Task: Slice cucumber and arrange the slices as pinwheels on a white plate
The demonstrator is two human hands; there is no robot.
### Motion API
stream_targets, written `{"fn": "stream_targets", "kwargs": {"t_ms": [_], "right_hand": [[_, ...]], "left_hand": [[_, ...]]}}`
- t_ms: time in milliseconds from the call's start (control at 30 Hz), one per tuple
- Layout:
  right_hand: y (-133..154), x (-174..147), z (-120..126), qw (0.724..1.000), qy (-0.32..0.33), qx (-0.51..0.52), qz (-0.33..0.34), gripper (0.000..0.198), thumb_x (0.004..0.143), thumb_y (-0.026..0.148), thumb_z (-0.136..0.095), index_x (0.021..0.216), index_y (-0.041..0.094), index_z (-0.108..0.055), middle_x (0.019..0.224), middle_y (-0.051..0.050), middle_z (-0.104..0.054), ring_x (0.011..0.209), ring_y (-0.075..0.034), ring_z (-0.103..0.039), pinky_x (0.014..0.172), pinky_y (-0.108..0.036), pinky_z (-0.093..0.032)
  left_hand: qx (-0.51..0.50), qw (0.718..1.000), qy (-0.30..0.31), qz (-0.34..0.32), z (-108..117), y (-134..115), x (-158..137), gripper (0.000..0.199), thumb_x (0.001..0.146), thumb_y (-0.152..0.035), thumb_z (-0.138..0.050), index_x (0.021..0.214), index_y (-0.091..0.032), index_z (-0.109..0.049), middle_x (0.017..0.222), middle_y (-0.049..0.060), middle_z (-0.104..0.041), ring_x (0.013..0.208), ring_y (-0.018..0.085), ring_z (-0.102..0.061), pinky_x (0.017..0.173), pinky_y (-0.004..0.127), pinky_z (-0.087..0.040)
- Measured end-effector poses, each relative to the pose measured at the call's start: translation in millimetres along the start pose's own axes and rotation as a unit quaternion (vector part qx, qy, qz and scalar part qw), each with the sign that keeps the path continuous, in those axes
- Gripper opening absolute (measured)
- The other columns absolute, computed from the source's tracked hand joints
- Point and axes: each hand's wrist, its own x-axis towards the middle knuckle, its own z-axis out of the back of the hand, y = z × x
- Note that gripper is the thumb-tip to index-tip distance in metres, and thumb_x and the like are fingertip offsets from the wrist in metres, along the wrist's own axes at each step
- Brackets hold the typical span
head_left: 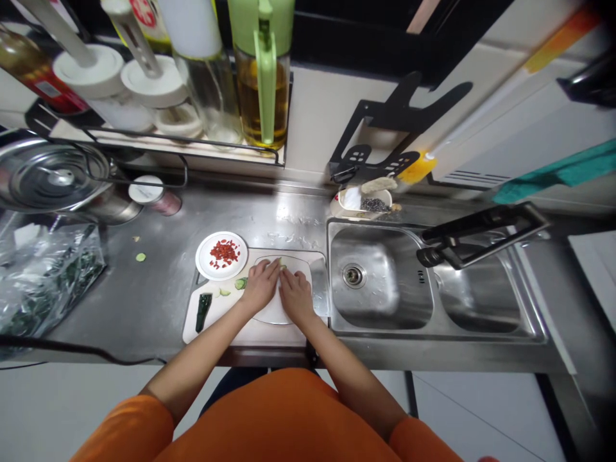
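Note:
My left hand [261, 284] and my right hand [295, 294] meet over a white plate with a thin dark rim [274, 320], which rests on a pale cutting board [219, 333]. Between their fingertips shows a small pale green piece, seemingly a cucumber slice [282, 263]. The fingers of both hands are drawn together at it and partly cover it. Just left of my left hand lie some cucumber slices [240, 283], and a dark green length of cucumber [203, 311] sits at the board's left side. A round white plate of red goji berries [224, 253] overlaps the board's upper left corner.
A double steel sink [380, 282] with a black faucet [462, 244] is at the right. Bagged greens [58, 276], a steel pot [52, 173] and a lidded jar [154, 195] stand left. Above, a rack [192, 149] carries bottles. One loose cucumber slice [140, 257] lies on the counter.

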Motion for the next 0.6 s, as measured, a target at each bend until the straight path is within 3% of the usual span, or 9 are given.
{"fn": "stream_targets", "kwargs": {"t_ms": [300,600], "right_hand": [[-2.1,2.7,1.9,1.0,0.012,-0.001,-0.001,0.04,0.091,0.021,-0.039,0.13,0.02,-0.05,0.133,-0.011,-0.051,0.118,-0.033,-0.036,0.086,-0.046,-0.037],[0.5,1.9,0.1,0.999,0.01,-0.035,-0.017,0.039,0.092,0.023,-0.042,0.129,0.018,-0.052,0.134,-0.01,-0.05,0.116,-0.03,-0.037,0.085,-0.043,-0.039]], "left_hand": [[0.012,1.0,0.012,-0.003,-0.2,0.7,0.7,0.048,0.087,-0.016,-0.04,0.134,-0.02,-0.045,0.142,0.01,-0.042,0.118,0.031,-0.04,0.087,0.045,-0.035],[0.045,0.997,0.065,0.006,8.8,-3.5,4.7,0.049,0.089,-0.019,-0.037,0.137,-0.022,-0.041,0.146,0.008,-0.037,0.12,0.03,-0.038,0.09,0.046,-0.034]]}}
